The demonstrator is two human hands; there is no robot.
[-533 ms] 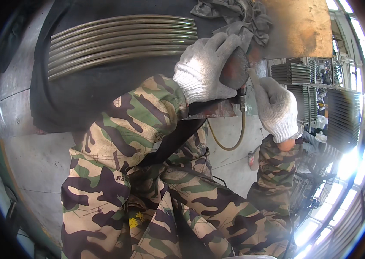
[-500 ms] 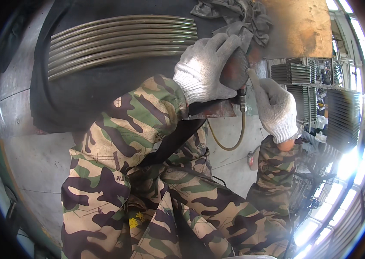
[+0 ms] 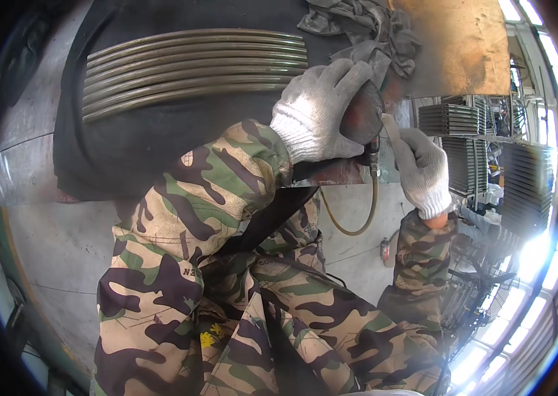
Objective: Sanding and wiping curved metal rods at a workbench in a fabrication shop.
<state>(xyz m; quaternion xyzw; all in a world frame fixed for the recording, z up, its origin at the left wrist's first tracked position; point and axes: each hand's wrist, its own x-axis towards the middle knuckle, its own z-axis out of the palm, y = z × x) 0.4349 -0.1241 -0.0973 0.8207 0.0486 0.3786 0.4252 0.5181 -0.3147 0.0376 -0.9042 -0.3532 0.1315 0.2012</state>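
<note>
My left hand (image 3: 318, 109), in a white knit glove, is closed around a handheld round sander or grinder, its reddish-brown disc (image 3: 362, 115) turned up toward me. Its handle is mostly hidden under the glove. A metal fitting joins the tool to a yellowish hose (image 3: 375, 198), which hangs in a loop below the table edge. My right hand (image 3: 422, 165), also gloved, is beside the disc's right rim with its fingers mostly curled. One long pale shape, a finger or a thin strip, points toward the rim; whether it touches cannot be told.
Several slightly bent-looking metal tubes (image 3: 193, 66) lie side by side on a dark cloth (image 3: 180, 142) to the left. A crumpled grey rag (image 3: 384, 39) lies behind the tool, near a brown board (image 3: 467, 46). Racks of stacked metal parts (image 3: 454, 119) stand at the right.
The whole view has shifted slightly, so the table and tubes appear a little lower and further right. My left hand keeps its hold on the tool; the right stays by the disc's rim.
</note>
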